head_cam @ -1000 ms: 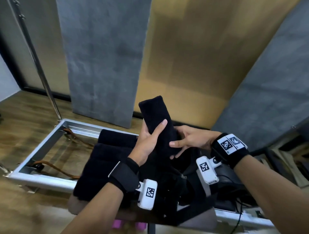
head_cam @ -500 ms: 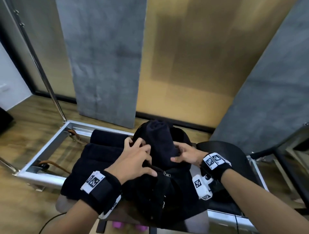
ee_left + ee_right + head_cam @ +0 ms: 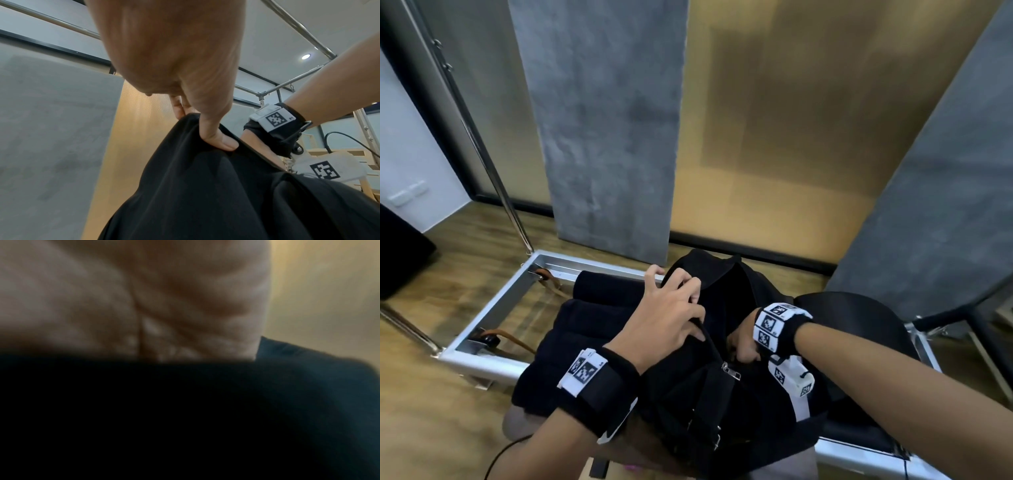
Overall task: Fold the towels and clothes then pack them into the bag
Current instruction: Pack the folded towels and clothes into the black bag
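Bag [image 3: 709,387] sits at lower centre, its mouth edge gripped by the left hand [image 3: 667,322]. Right hand [image 3: 744,342] is sunk inside the opening, its grasp hidden. Folded towels [image 3: 582,329] lie touching the bag's left side.

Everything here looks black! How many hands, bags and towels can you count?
Hands: 2, left hand and right hand
Bags: 1, the black bag
Towels: at least 2, black towels beside it; their folds merge
Total: at least 5
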A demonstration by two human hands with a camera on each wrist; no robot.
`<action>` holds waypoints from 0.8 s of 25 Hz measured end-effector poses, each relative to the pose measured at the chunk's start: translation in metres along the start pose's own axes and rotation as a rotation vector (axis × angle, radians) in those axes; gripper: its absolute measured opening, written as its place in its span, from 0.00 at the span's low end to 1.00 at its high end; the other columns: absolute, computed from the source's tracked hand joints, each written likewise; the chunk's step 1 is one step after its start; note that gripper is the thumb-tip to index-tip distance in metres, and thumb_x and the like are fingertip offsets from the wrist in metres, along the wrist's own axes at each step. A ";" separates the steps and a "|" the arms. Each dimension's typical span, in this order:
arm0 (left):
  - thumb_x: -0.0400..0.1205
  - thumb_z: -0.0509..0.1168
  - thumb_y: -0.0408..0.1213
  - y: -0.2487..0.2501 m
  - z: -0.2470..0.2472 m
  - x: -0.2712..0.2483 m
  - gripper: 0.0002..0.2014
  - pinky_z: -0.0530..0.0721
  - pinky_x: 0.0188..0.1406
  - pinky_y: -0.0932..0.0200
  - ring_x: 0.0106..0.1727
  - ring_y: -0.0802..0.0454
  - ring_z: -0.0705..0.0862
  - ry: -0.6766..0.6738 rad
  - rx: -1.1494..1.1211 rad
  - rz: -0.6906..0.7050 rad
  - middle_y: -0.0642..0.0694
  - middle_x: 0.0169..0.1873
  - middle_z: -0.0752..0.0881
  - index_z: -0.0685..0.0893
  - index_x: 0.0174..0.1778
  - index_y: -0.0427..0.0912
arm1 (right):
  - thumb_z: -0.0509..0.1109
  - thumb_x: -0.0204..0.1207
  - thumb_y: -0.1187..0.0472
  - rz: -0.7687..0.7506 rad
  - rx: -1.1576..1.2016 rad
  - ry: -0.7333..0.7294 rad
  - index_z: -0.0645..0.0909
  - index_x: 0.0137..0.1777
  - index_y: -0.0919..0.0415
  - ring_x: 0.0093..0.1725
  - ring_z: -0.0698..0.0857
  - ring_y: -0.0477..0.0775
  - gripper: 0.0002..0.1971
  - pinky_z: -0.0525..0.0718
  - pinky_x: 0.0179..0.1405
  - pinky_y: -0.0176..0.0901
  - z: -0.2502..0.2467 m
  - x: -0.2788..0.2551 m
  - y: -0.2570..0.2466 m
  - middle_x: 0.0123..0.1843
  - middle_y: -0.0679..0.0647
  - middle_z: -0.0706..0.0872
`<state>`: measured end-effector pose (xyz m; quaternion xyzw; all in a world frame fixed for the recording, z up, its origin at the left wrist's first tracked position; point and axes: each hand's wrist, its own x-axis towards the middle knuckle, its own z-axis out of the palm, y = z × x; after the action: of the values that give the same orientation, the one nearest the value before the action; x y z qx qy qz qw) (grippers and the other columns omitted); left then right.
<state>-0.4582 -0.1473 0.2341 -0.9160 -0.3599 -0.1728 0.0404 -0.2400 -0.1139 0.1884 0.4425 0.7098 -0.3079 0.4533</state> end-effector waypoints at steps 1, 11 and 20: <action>0.76 0.77 0.57 0.001 0.000 -0.001 0.08 0.59 0.74 0.37 0.62 0.53 0.78 -0.018 -0.014 -0.001 0.60 0.46 0.72 0.90 0.38 0.59 | 0.68 0.78 0.64 0.027 -0.017 0.018 0.81 0.71 0.63 0.59 0.87 0.63 0.20 0.87 0.57 0.55 0.001 0.001 -0.002 0.62 0.60 0.88; 0.79 0.74 0.60 -0.009 0.003 -0.015 0.10 0.59 0.75 0.39 0.64 0.54 0.75 -0.056 -0.077 -0.019 0.60 0.48 0.71 0.91 0.42 0.59 | 0.68 0.83 0.60 0.166 0.067 0.445 0.81 0.61 0.65 0.58 0.89 0.70 0.12 0.87 0.51 0.54 0.028 0.004 -0.005 0.60 0.67 0.88; 0.85 0.65 0.67 -0.011 0.016 -0.042 0.27 0.47 0.85 0.43 0.83 0.63 0.64 0.099 -0.409 -0.096 0.65 0.76 0.70 0.77 0.79 0.64 | 0.75 0.82 0.46 0.095 0.352 0.736 0.90 0.51 0.63 0.43 0.92 0.58 0.18 0.88 0.46 0.50 -0.059 -0.111 -0.027 0.46 0.60 0.94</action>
<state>-0.4896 -0.1629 0.2044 -0.8774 -0.3580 -0.2886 -0.1370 -0.2649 -0.1146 0.3147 0.6263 0.7398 -0.2245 0.1004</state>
